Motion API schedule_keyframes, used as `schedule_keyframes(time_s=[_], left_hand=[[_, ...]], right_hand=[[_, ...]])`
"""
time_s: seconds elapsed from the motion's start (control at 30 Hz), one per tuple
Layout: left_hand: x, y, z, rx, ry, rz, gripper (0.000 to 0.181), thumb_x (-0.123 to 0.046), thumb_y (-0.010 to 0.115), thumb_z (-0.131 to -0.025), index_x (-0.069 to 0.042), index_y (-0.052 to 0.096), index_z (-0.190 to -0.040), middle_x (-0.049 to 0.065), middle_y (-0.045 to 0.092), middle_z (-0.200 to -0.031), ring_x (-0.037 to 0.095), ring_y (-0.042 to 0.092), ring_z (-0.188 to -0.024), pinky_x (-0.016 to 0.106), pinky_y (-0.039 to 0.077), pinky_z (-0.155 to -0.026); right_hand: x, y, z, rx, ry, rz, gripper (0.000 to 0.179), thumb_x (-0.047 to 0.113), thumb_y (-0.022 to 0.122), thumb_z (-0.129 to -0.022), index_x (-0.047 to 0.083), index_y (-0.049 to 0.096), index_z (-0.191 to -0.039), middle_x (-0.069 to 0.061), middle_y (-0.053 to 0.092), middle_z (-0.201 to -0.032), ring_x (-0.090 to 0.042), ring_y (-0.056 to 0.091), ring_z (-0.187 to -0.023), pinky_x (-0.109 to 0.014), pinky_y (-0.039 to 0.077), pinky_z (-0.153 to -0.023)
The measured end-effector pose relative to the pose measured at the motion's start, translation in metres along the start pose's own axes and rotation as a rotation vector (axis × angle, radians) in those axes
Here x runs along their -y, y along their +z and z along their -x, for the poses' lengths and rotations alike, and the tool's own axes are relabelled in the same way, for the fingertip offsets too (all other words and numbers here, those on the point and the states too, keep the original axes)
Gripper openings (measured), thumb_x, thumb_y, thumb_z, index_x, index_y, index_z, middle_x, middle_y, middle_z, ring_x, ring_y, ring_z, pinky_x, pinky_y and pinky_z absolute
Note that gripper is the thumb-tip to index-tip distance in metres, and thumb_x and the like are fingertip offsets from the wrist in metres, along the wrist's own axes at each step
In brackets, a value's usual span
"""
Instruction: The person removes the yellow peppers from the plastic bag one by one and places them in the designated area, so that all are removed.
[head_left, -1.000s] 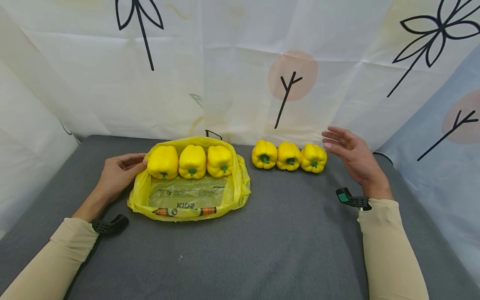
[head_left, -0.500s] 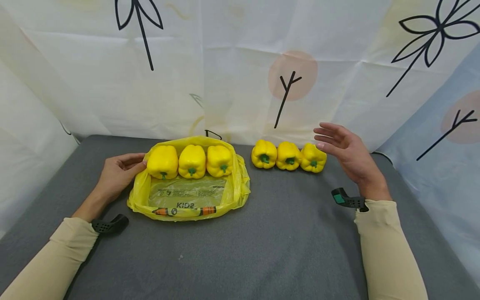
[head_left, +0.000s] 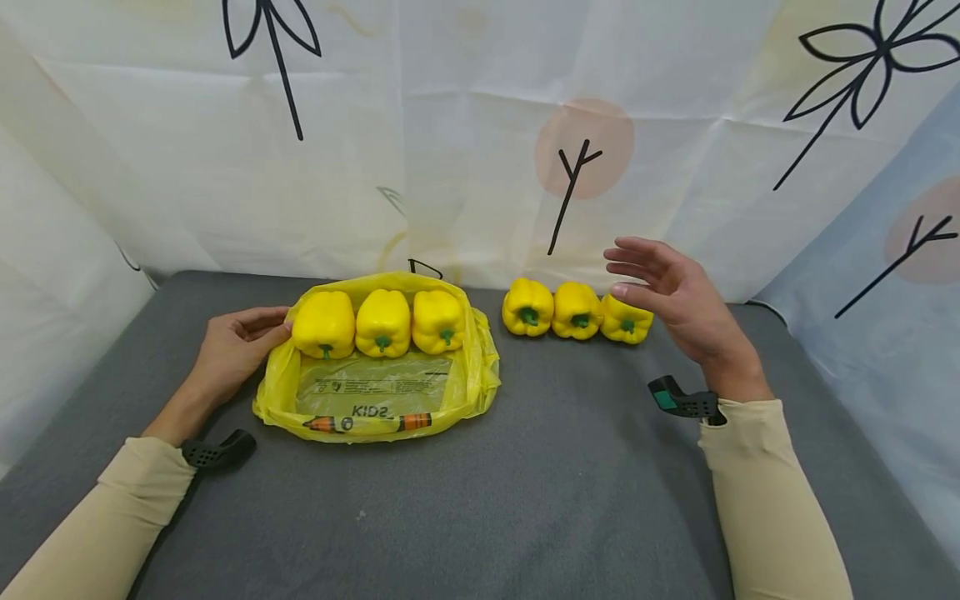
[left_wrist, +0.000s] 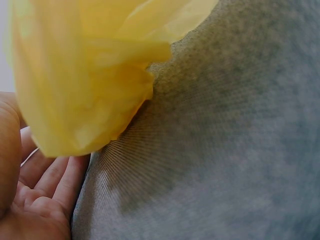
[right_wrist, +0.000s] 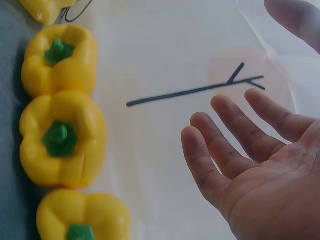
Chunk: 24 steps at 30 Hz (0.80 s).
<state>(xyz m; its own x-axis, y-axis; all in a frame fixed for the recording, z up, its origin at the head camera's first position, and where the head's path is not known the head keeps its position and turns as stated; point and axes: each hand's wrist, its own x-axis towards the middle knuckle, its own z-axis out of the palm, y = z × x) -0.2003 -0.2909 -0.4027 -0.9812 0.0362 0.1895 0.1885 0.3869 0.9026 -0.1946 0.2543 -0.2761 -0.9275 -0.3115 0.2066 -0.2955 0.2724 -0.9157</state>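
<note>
A yellow plastic bag (head_left: 480, 358) lies spread with its mouth facing up, and three yellow bell peppers (head_left: 383, 323) sit in a row along its back side. My left hand (head_left: 238, 350) is at the bag's left edge, thumb and fingers on either side of the rim; in the left wrist view the yellow film (left_wrist: 95, 95) hides part of the fingers. Outside the bag, three more yellow bell peppers (head_left: 577, 311) stand in a row to the right. My right hand (head_left: 678, 304) hovers by the rightmost one, fingers extended and holding nothing, partly covering it in the head view.
A grey cloth (head_left: 480, 517) covers the table. Behind the peppers hangs a pale printed curtain (head_left: 480, 167), close to the table's back edge. Printed crayon artwork shows on the bag's front part.
My right hand has moved left and slightly up, over the rightmost loose pepper. The left hand, the bag and the peppers stay where they were.
</note>
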Motion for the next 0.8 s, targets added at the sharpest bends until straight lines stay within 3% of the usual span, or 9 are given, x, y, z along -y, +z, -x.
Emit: schedule_keyframes(time_s=[0.5,0.8], left_hand=[[0.000,-0.001,0.000,0.003,-0.008,0.000,0.050,-0.022,0.067,-0.100,0.012,0.057,-0.136,-0.026,0.064,-0.104,-0.008,0.065,-0.094,0.012,0.055,-0.077],[-0.001,-0.001,0.001,0.006,0.028,0.045,0.043,-0.019,0.068,-0.100,0.006,0.062,-0.134,-0.022,0.068,-0.106,-0.001,0.067,-0.097,0.013,0.056,-0.078]], right_hand=[[0.017,0.027,-0.015,0.086,-0.060,-0.053,0.055,-0.001,0.063,-0.098,0.006,0.045,-0.150,-0.014,0.045,-0.148,-0.031,0.042,-0.137,-0.025,0.043,-0.107],[0.024,0.043,-0.023,0.135,-0.101,-0.108,0.063,-0.008,0.067,-0.092,-0.001,0.042,-0.149,-0.019,0.044,-0.149,-0.030,0.043,-0.138,-0.047,0.034,-0.116]])
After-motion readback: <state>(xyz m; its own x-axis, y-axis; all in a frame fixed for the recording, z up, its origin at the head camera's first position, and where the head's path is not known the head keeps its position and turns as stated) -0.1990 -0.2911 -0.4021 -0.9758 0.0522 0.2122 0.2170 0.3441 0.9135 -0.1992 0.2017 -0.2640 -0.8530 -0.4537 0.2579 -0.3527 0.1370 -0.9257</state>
